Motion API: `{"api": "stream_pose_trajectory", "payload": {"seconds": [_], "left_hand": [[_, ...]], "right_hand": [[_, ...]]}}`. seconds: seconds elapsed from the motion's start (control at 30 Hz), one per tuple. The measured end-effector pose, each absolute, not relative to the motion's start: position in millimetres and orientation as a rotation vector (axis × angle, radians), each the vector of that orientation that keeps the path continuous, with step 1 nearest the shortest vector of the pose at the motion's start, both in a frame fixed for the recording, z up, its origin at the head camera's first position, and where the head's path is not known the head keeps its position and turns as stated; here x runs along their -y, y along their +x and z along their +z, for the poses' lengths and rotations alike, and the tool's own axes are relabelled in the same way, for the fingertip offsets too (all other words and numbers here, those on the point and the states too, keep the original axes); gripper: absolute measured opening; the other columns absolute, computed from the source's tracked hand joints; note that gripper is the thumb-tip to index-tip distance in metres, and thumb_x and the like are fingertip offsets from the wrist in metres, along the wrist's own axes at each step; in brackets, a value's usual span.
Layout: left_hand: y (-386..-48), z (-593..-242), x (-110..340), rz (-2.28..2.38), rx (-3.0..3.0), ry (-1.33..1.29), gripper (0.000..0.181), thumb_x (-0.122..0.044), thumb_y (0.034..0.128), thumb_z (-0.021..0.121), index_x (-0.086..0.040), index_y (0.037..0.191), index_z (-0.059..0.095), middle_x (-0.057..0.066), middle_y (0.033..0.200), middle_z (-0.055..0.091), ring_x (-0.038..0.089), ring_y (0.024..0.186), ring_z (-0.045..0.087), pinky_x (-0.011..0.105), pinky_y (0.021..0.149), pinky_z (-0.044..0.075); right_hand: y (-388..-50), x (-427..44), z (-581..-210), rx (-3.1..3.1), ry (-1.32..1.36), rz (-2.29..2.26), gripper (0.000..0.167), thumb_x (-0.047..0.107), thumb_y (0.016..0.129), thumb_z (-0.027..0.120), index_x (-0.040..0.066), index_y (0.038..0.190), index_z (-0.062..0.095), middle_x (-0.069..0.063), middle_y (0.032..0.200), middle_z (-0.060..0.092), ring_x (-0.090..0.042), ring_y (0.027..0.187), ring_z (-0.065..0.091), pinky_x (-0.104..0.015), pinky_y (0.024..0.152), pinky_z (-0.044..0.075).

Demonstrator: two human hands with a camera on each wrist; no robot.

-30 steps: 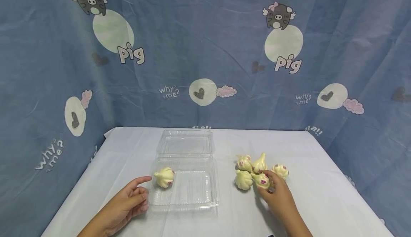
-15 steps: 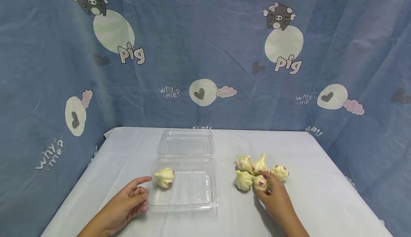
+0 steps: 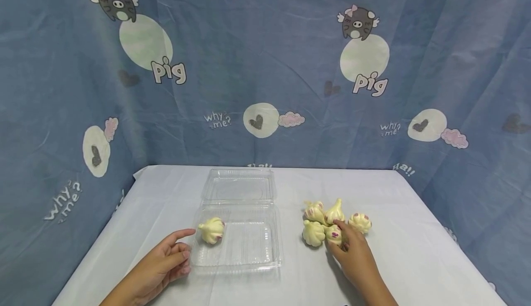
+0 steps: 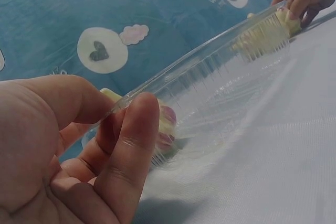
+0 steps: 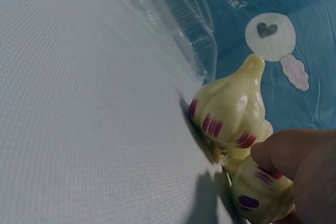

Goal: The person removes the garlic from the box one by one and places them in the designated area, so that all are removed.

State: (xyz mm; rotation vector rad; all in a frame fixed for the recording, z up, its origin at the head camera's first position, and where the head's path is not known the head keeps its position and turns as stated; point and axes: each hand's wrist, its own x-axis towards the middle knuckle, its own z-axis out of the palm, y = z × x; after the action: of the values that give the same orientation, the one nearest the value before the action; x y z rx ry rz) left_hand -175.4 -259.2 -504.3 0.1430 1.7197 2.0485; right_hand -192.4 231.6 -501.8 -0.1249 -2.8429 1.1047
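A garlic bulb (image 3: 333, 235) with purple marks is pinched between the thumb and fingers of my right hand (image 3: 357, 250), low at the front of a group of bulbs. In the right wrist view, my thumb presses on this held bulb (image 5: 260, 190), and another garlic bulb (image 5: 231, 106) lies against it. My left hand (image 3: 159, 264) holds the left rim of a clear plastic clamshell container (image 3: 253, 265) by its fingertips. The container's lid (image 3: 239, 188) lies folded back, away from me. One garlic bulb (image 3: 212, 230) lies on its side at the left of the container's base.
Beside the held bulb are a front-left garlic bulb (image 3: 313, 233), a back-left one (image 3: 314, 212), an upright one (image 3: 334, 212) and a right-hand one (image 3: 360, 223). A white cloth (image 3: 415, 250) covers the table. Behind hangs a blue printed curtain (image 3: 265, 66).
My right hand has shifted slightly left, and the pinched bulb has turned, its stem no longer showing. My left hand and the container stay where they were.
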Motion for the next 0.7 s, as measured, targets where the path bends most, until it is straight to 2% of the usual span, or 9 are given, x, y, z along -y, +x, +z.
{"api": "stream_pose_trajectory", "payload": {"seconds": [0.2,0.43,0.7], "left_hand": [[-175.0,-504.9,260.3,2.057,-1.712,0.166,0.06,-0.008,0.107,0.059,-0.016,0.158,0.028,-0.001,0.107,0.057,0.008,0.083,0.064,0.027,0.082,0.062],[-175.2,-504.9,260.1,2.049,-1.731,0.139,0.065,-0.01,0.1071,0.06,-0.012,0.161,0.023,0.0,0.108,0.057,0.009,0.084,0.064,0.027,0.082,0.062],[-175.7,-505.1,260.0,2.052,-1.718,0.147,0.064,-0.009,0.1071,0.059,-0.013,0.161,0.024,-0.001,0.108,0.057,0.009,0.083,0.064,0.027,0.082,0.062]], "right_hand": [[-192.9,-232.4,-501.7,2.83,-0.127,1.148,0.067,0.03,0.097,0.077,0.017,0.156,0.048,-0.026,0.159,0.041,-0.048,0.147,0.04,-0.053,0.111,0.05],[-194.5,-237.7,-498.6,2.851,-0.165,1.103,0.078,0.04,0.095,0.077,0.01,0.159,0.042,-0.027,0.158,0.041,-0.051,0.147,0.038,-0.067,0.116,0.039],[-190.9,-237.6,-494.4,2.798,-0.185,1.148,0.071,0.035,0.098,0.074,0.006,0.157,0.045,-0.029,0.155,0.043,-0.051,0.143,0.043,-0.061,0.111,0.048]]}}
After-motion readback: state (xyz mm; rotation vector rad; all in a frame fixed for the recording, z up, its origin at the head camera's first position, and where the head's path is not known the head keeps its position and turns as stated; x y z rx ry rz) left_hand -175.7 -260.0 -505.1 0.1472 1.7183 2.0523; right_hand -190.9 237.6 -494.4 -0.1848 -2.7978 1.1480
